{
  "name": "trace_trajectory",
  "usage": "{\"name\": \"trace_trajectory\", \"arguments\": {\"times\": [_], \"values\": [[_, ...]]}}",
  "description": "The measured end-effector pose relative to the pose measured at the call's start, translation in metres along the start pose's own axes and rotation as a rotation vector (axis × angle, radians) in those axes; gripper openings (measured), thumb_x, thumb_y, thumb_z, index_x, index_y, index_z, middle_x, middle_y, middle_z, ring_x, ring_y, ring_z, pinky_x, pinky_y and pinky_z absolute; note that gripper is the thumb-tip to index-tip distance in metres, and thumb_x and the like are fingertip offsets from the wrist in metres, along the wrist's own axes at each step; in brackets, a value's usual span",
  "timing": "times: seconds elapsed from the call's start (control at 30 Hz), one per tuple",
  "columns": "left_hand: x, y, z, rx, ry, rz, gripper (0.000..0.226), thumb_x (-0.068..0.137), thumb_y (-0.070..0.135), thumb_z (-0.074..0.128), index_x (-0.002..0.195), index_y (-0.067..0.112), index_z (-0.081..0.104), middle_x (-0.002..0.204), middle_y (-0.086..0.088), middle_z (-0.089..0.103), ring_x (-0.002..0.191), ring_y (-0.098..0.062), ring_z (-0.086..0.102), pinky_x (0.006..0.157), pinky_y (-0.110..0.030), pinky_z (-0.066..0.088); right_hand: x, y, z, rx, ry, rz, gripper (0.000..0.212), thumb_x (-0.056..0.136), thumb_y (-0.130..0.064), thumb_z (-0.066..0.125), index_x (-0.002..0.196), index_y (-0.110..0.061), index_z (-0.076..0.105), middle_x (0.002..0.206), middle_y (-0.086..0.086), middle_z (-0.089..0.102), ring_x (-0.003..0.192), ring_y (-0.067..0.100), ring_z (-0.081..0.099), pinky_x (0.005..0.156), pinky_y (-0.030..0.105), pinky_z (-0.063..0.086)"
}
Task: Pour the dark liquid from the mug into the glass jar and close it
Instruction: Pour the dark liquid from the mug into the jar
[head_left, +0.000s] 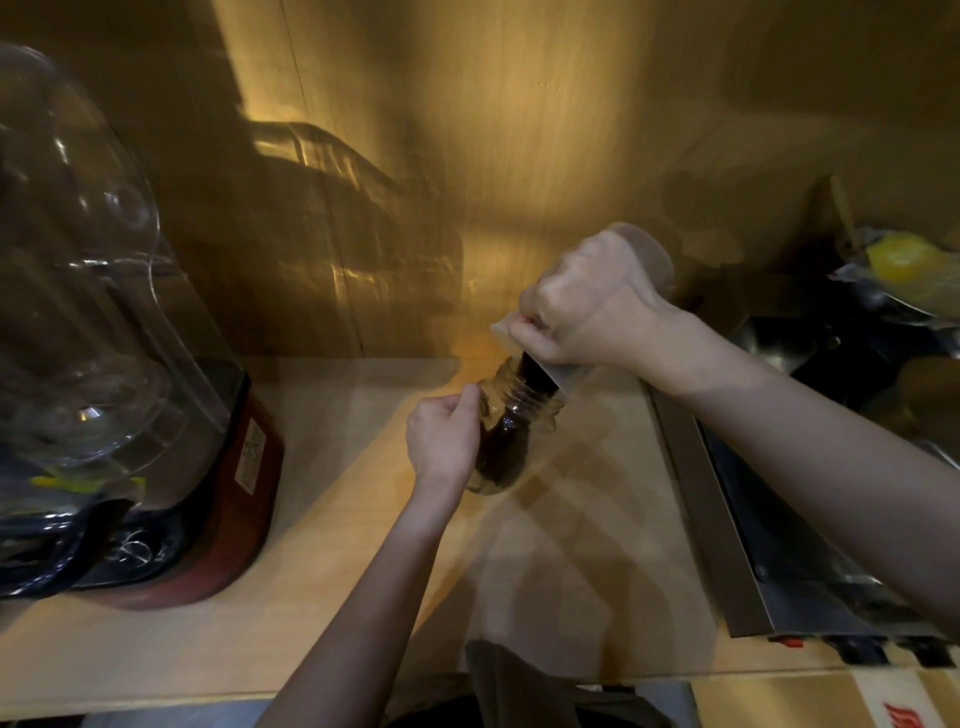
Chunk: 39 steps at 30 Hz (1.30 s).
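Observation:
A clear glass jar (506, 436) with a threaded neck stands on the wooden counter (332, 545), largely filled with dark liquid. My left hand (441, 441) grips its left side near the neck. My right hand (582, 306) holds a translucent mug (649, 254) tipped steeply, its rim over the jar's mouth. A dark stream (535, 371) runs from the mug into the jar. No lid is visible.
A blender with a clear dome cover (78, 260) and red base (228, 499) stands at the left. A steel appliance (769, 519) sits close on the right of the jar. A wooden wall (467, 156) rises behind. Yellow items in a metal dish (904, 270) are at far right.

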<state>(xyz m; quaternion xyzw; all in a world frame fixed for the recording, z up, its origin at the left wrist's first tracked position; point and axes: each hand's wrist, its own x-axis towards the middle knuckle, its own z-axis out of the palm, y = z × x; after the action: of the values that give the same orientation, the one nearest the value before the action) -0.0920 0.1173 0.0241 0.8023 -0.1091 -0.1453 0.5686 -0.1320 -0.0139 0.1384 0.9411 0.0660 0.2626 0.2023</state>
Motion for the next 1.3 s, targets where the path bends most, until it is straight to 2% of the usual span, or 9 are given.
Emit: {"name": "trace_trajectory", "arguments": {"times": [0.17,0.47,1.03,1.2,1.3], "values": [[-0.0003,-0.0016,-0.0004,0.0,-0.016,-0.017,0.043,0.082,0.026,0.048,0.041,0.014,0.039,0.055,-0.015,0.036,0.057,-0.027,0.034,0.058,-0.035,0.03,-0.0026,-0.0029,0.0033,0.014,-0.035,-0.046,0.051,0.077,-0.035,0.039,0.034,-0.013,0.055,0.032,0.005,0.053,0.027,0.023,0.05,0.04,0.018,0.032],[-0.0011,0.001,-0.0021,-0.027,-0.01,-0.026,0.046,0.082,0.022,0.048,0.039,0.014,0.033,0.05,-0.01,0.031,0.051,-0.022,0.029,0.056,-0.034,0.026,-0.0013,-0.0038,0.0021,0.001,0.037,-0.034,0.05,0.076,-0.032,0.038,0.033,-0.012,0.054,0.03,0.003,0.051,0.026,0.022,0.048,0.044,0.018,0.023],[0.0025,0.0036,-0.0026,-0.047,0.009,-0.042,0.047,0.083,0.024,0.049,0.039,0.014,0.035,0.047,-0.008,0.031,0.051,-0.022,0.03,0.057,-0.035,0.027,0.0037,0.0008,0.0002,0.018,0.073,-0.028,0.049,0.075,-0.029,0.04,0.031,-0.011,0.052,0.028,0.005,0.047,0.024,0.022,0.045,0.045,0.017,0.021],[0.0046,0.0036,-0.0018,-0.046,0.029,-0.019,0.045,0.082,0.023,0.05,0.041,0.013,0.033,0.058,-0.015,0.029,0.057,-0.024,0.03,0.058,-0.035,0.028,0.0059,0.0012,0.002,0.026,0.08,-0.017,0.049,0.074,-0.03,0.04,0.03,-0.01,0.049,0.027,0.005,0.046,0.024,0.022,0.045,0.046,0.017,0.022],[0.0059,0.0025,-0.0007,-0.056,0.032,-0.023,0.048,0.082,0.023,0.05,0.039,0.014,0.032,0.051,-0.011,0.027,0.051,-0.022,0.027,0.057,-0.034,0.027,0.0061,0.0016,0.0047,0.009,0.08,-0.011,0.05,0.074,-0.031,0.039,0.03,-0.01,0.049,0.027,0.005,0.047,0.024,0.023,0.046,0.046,0.016,0.021]]}}
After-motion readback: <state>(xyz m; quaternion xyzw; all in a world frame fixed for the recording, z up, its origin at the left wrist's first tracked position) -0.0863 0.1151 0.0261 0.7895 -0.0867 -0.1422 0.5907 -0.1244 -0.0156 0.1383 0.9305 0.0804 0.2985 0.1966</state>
